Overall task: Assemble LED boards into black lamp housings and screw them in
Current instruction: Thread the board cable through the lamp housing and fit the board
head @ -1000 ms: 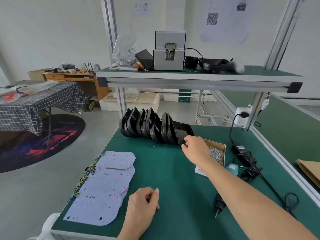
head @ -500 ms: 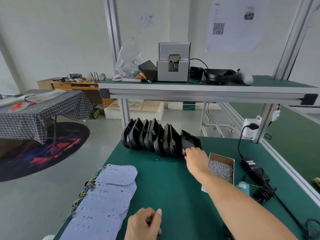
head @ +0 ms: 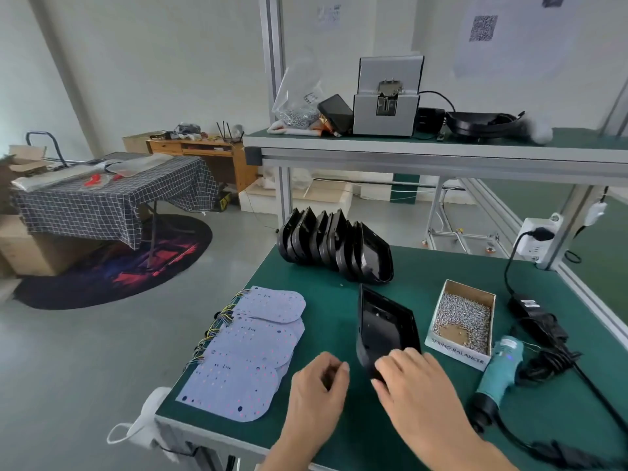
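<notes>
- We are at the opening step: one black housing (head: 385, 329) is out of the row of housings (head: 334, 248) at the back and lies open side up on the green counter (head: 339, 433), between the LED boards (head: 253, 351) and the box of screws (head: 464, 322).
- Our right hand (head: 413, 382) rests on the housing's near end, its fingers (head: 399, 360) curled over the rim and holding it.
- Our left hand (head: 317, 390) hovers just beside it with its fingers loosely curled, holding nothing.
- No board is in the housing yet, so fitting and screwing are, by our judgement, all to come.
- Next we would need the left hand to reach left for the top board of the overlapping stack and lay it into the cavity, wires clear.
- The electric screwdriver (head: 498, 372) lies at the right, near the screws, ready for later.
</notes>
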A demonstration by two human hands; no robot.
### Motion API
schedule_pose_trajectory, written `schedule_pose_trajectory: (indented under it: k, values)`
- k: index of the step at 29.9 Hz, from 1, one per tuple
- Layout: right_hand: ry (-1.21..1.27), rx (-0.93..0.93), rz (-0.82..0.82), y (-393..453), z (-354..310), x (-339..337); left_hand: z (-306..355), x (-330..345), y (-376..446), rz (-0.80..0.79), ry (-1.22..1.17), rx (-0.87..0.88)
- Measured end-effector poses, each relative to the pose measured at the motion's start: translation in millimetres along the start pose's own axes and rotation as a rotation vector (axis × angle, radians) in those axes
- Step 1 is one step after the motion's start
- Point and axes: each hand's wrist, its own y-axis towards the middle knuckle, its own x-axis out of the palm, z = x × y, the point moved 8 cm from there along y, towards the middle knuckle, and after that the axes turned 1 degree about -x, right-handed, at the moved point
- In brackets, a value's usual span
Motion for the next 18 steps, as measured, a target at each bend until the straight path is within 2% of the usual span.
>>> schedule_pose_trajectory:
  k: [6, 9, 12, 15, 18]
  values:
    - [-0.119, -0.088, -0.142, -25.0, -28.9, 26.1, 15.0, -39.5, 20.3, 0.266, 0.043, 0.055]
    - [-0.112, -0.076, -0.164, -26.6, -32.1, 29.0, 14.0, -67.0, 55.4, 0.289, 0.144, -0.009]
    - [-0.086, -0.059, -0.172, -25.4, -32.7, 28.1, -2.0, -97.1, 82.7, 0.285, 0.377, -0.086]
    - [-0.02, -0.018, -0.176, -17.4, -29.8, 22.1, -29.0, -113.3, 92.2, 0.201, 0.638, -0.114]
    - [0.112, -0.009, -0.061, 10.2, -34.5, 9.2, -54.6, -116.3, 90.3, 0.064, 0.776, -0.132]
